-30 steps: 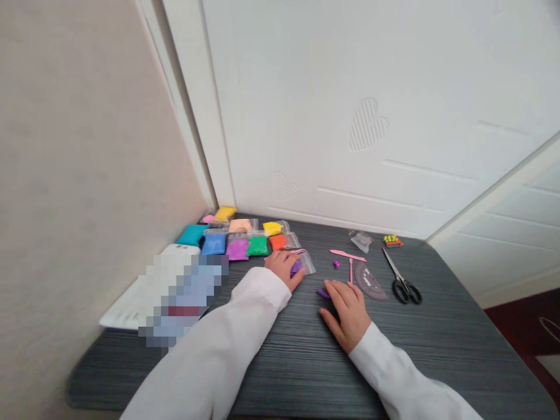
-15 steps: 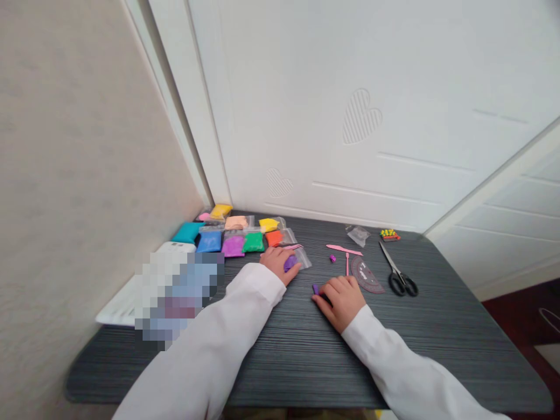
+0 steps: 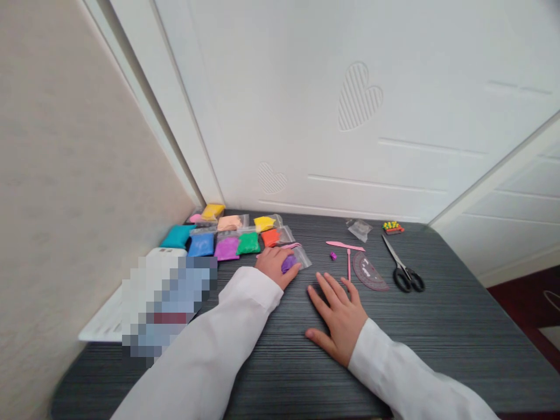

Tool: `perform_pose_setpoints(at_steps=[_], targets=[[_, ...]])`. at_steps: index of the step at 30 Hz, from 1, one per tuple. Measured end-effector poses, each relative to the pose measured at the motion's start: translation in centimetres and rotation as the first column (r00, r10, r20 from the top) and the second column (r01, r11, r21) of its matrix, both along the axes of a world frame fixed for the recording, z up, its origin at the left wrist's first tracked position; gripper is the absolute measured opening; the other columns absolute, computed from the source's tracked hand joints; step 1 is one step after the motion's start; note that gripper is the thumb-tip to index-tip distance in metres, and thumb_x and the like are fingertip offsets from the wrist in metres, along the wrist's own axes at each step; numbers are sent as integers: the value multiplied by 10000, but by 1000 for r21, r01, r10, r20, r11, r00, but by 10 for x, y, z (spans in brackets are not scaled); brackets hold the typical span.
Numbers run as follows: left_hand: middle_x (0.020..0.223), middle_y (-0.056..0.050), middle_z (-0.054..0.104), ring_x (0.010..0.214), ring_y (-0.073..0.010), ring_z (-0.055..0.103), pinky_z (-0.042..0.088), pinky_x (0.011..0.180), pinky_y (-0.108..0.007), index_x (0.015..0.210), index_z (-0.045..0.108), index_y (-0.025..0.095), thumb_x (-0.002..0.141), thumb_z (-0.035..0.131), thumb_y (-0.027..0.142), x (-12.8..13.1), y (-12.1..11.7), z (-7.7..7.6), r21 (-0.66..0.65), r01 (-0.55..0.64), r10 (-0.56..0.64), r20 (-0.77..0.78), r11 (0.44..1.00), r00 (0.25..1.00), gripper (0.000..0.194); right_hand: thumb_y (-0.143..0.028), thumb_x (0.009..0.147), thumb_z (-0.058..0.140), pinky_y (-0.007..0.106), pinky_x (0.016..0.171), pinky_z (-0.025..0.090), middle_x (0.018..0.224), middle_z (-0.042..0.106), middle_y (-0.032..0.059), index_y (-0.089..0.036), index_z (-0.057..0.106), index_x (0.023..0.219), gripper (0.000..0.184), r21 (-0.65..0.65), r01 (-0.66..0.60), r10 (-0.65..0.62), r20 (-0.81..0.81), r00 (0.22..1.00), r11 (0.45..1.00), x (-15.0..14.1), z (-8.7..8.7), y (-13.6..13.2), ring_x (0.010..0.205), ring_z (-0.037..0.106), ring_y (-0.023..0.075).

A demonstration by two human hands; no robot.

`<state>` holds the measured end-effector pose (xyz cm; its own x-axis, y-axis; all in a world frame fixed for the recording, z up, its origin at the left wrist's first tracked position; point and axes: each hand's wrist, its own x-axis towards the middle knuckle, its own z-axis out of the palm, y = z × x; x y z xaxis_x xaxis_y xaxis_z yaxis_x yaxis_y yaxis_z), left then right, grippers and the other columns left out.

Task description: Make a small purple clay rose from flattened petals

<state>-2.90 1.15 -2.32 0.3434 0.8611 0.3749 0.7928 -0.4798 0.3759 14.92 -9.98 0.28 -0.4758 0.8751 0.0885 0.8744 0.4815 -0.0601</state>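
My left hand [image 3: 275,266] rests on a small zip bag of purple clay [image 3: 289,264], its thumb and fingers curled about the bag. Clear plastic of that bag sticks out to the right. My right hand [image 3: 339,318] lies with spread fingers on the dark table [image 3: 280,361], and no object shows in it. The small purple piece is out of sight, perhaps under this hand. Beyond the fingertips are a tiny magenta lump [image 3: 333,256], a pink clay knife [image 3: 345,246], a thin pink tool [image 3: 349,265] and a clear protractor [image 3: 370,273].
Bags of clay in several colours, such as green [image 3: 248,242] and blue [image 3: 201,244], lie at the back left. Black-handled scissors [image 3: 409,278], a crumpled clear bag [image 3: 359,229] and a small yellow-and-red piece [image 3: 392,227] are at right. A blurred packet [image 3: 175,309] lies left.
My right hand has gone from a pinch at the small purple piece to spread fingers, and the piece no longer shows. My left hand stays on the purple clay bag. The view has shifted slightly.
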Motion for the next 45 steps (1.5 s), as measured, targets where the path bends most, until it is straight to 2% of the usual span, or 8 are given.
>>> perform_pose_setpoints(at_steps=[8, 14, 20, 25, 31, 36, 41, 45], targets=[[929, -69, 595, 897, -222, 493, 373, 813, -374, 927, 578, 188, 705, 462, 473, 0, 3, -2, -9, 0, 0, -1, 1000, 1000, 379, -597, 743, 290, 527, 957, 66, 1389, 138, 109, -232, 271, 1283, 652, 19, 136, -136, -3, 991, 991, 8, -4, 7, 1254, 132, 289], [928, -58, 598, 885, -215, 497, 374, 818, -358, 917, 582, 192, 689, 486, 457, 0, 5, -7, 9, -6, 6, 15, 1000, 1000, 362, -605, 737, 297, 507, 975, 62, 1395, 137, 63, -286, 260, 1279, 630, -41, -28, 27, -12, 1000, 999, 5, 3, 1, 1263, 113, 266], [924, -64, 600, 880, -222, 499, 378, 807, -370, 913, 584, 193, 689, 486, 460, 1, 3, -3, 1, -12, 12, 14, 1000, 1000, 362, -590, 754, 269, 520, 969, 51, 1389, 129, 111, -195, 253, 1292, 668, 29, 161, -160, -17, 987, 987, 7, -6, 8, 1263, 111, 270], [944, -75, 594, 900, -215, 497, 375, 816, -364, 944, 572, 182, 715, 465, 447, -1, 1, 2, -15, 18, -18, 3, 1000, 1000, 366, -606, 746, 262, 514, 979, 42, 1393, 134, 48, -265, 240, 1289, 642, -3, 11, -11, -10, 1000, 1000, 6, -5, 5, 1267, 113, 247], [939, -72, 597, 902, -221, 498, 369, 816, -373, 935, 581, 188, 702, 466, 470, 0, 2, -2, -22, -2, 2, 6, 1000, 1000, 384, -610, 745, 247, 504, 995, -7, 1385, 147, 73, -168, 208, 1306, 716, -10, 109, -109, -37, 993, 994, 3, -4, 4, 1268, 110, 243], [934, -70, 599, 894, -212, 503, 374, 818, -364, 934, 579, 189, 713, 466, 444, 0, -3, 5, -39, -10, 10, 0, 999, 1000, 356, -608, 737, 279, 471, 1017, -6, 1373, 204, 42, -200, 144, 1318, 723, -86, -52, 47, -62, 997, 995, -2, -3, -2, 1266, 140, 209], [917, -64, 604, 873, -201, 513, 388, 806, -352, 917, 586, 196, 710, 485, 411, 1, -5, 10, -8, -21, 22, 13, 1000, 1000, 316, -591, 749, 283, 508, 1006, -21, 1362, 231, 65, -166, 150, 1318, 722, -73, 55, -60, -73, 996, 996, -1, -2, 1, 1262, 148, 234], [922, -68, 601, 883, -208, 508, 386, 810, -364, 923, 583, 190, 710, 477, 428, 0, -4, 8, -29, -10, 10, 17, 1000, 1000, 336, -577, 750, 301, 456, 1034, 23, 1375, 190, 54, -161, 134, 1321, 726, -110, -140, 131, -87, 988, 984, -7, 5, -9, 1270, 126, 205]])
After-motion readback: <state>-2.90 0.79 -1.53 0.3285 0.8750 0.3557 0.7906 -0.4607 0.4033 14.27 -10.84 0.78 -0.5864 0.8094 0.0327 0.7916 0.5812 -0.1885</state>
